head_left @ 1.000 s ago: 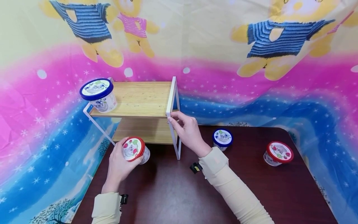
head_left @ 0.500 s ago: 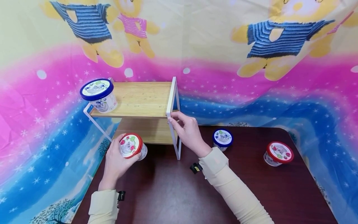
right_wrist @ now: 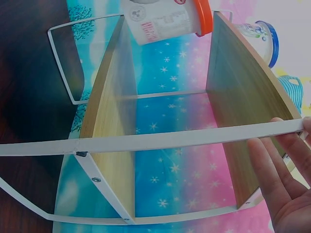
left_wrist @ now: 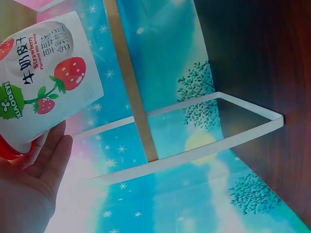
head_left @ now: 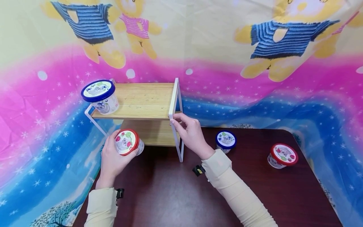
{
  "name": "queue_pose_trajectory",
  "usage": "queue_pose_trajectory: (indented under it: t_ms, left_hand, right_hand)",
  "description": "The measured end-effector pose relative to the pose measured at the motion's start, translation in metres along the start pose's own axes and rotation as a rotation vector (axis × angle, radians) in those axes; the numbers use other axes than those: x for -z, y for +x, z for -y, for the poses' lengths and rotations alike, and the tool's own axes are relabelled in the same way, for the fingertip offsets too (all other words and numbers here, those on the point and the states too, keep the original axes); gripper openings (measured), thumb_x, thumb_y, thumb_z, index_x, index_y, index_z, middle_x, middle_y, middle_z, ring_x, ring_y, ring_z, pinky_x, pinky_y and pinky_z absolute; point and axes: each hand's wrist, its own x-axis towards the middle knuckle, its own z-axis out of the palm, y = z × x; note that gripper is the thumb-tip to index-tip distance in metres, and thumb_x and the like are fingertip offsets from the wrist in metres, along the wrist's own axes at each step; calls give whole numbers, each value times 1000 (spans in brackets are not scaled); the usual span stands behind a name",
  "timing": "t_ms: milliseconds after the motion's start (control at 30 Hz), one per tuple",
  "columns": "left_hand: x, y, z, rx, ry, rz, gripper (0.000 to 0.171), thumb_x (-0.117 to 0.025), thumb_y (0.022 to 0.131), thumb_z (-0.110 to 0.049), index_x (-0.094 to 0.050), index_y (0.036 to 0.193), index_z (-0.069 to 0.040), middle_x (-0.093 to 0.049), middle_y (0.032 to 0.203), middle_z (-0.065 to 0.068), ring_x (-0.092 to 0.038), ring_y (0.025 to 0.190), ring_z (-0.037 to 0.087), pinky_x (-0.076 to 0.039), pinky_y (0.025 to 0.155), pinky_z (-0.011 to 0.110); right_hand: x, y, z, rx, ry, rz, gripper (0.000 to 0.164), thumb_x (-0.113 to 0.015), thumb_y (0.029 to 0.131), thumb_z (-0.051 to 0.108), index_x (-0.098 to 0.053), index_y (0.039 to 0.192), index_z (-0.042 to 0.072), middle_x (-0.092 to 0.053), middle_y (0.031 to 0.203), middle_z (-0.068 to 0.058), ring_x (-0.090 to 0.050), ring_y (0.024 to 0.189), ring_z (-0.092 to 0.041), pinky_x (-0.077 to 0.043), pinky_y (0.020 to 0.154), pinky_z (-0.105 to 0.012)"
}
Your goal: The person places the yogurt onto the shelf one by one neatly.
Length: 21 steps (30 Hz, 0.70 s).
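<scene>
Gripping a held tub (head_left: 129, 143) by its sides, the left hand (head_left: 113, 157) in the head view curls thumb and fingers round it, spread about as wide as the tub itself. The tub is in front of the shelf unit (head_left: 141, 99), near the left of its lower board (head_left: 158, 134); whether it overlaps that board in depth, I cannot tell. The right hand (head_left: 191, 132) pinches the unit's front right corner, fingers and thumb nearly together. A blue-lidded tub (head_left: 103, 102) stands at the left end of the upper board (head_left: 147, 107); two more tubs, blue-lidded (head_left: 226, 140) and red-lidded (head_left: 282, 155), stand on the bench (head_left: 175, 189). Raised too high, the held tub could strike the upper board's front edge and jar the one standing there.

The left wrist view has fingers close to the held tub's red rim, with the white frame (left_wrist: 194, 155) beyond. If the lid is loose, gripping there might let the body drop away; its fit doesn't show.

From the right wrist, the held tub appears between the two boards at the far end. Should the right hand's pinch slacken, a knock could probably shift or swivel the unit.
</scene>
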Motion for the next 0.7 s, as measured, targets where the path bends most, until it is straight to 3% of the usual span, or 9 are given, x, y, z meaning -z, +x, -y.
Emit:
queue_pose_trajectory:
  t_ms: [300, 700]
  left_hand:
    - [5, 13, 1, -47, -9, -45, 97, -92, 71, -34, -41, 150, -10, -54, 133, 15, -52, 116, 34, -48, 90, 63]
    - [6, 28, 1, -47, 11, -62, 97, -91, 73, -38, -41, 151, -11, -53, 133, 15, -53, 117, 33, -49, 92, 60]
  right_hand:
    - [1, 0, 0, 0, 1, -2, 17, -67, 101, 15, -71, 116, 10, -72, 94, 0, -64, 63, -5, -56, 63, -29]
    - [1, 0, 0, 18, 12, -5, 17, -67, 101, 15, -71, 116, 9, -73, 94, -2, -65, 64, -8, -56, 63, -30]
